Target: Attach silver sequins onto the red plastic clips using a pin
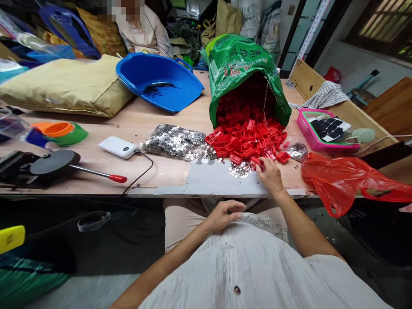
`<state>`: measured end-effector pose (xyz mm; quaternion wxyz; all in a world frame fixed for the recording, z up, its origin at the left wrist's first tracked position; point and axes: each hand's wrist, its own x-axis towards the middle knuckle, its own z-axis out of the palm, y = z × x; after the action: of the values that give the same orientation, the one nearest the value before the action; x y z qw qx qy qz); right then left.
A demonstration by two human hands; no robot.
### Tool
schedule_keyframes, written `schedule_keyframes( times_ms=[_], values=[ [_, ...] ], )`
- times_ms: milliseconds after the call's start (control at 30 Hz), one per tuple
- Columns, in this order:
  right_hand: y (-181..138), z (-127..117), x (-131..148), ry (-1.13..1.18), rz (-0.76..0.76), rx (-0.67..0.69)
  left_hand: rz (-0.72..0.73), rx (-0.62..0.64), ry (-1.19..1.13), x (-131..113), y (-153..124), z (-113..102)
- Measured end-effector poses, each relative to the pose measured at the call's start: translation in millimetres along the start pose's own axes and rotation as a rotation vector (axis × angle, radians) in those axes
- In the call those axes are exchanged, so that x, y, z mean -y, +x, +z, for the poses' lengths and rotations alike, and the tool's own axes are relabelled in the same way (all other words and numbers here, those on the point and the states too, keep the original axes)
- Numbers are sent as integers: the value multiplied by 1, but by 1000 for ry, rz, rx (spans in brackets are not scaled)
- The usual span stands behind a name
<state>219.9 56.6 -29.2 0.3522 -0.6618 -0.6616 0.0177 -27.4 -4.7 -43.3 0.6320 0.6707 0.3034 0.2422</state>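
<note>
A green sack (249, 53) lies on its side on the worktop (167, 176), mouth facing near, apparently so the red parts (247, 143) spill within reach. The right hand (271, 175) is at the heap's near edge, fingers bent at a red part; I cannot tell if they pinch it. Silver bits (240, 170) lie just left. The left hand (225, 215) hovers over the lap (183, 223), thumb and fingers apart.

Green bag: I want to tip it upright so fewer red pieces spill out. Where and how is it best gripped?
The upper rim of the green bag's mouth seems best, taken from the near side. The bag lies tipped over, mouth facing the wearer; that rim arches clear of the red pieces, which hide the lower edge.
</note>
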Motion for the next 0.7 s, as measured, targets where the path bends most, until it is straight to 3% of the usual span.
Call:
schedule_keyframes(
  times_ms=[100,167,267,333,400,467,567,700],
  values=[
    [3,-13,5,226,162,-70,-87,57,-182,7,1,5],
    [-1,-25,13,541,355,16,-112,31,-354,7,5,4],
    [-27,-40,32,1072,621,392,-63,-43,-509,2,10,2],
    [-56,-40,47,1298,753,651,9,-83,-503,-2,11,2],
    [-88,-33,59,1428,848,810,48,-90,-445,-4,10,5],
    [-114,-24,62,1472,860,885,30,-60,-379,-4,7,8],
    [-135,-21,39,1190,661,903,-46,-22,-380,2,3,10],
    [-130,-39,-26,73,270,673,-138,-54,-514,14,-2,9]
  ],
)
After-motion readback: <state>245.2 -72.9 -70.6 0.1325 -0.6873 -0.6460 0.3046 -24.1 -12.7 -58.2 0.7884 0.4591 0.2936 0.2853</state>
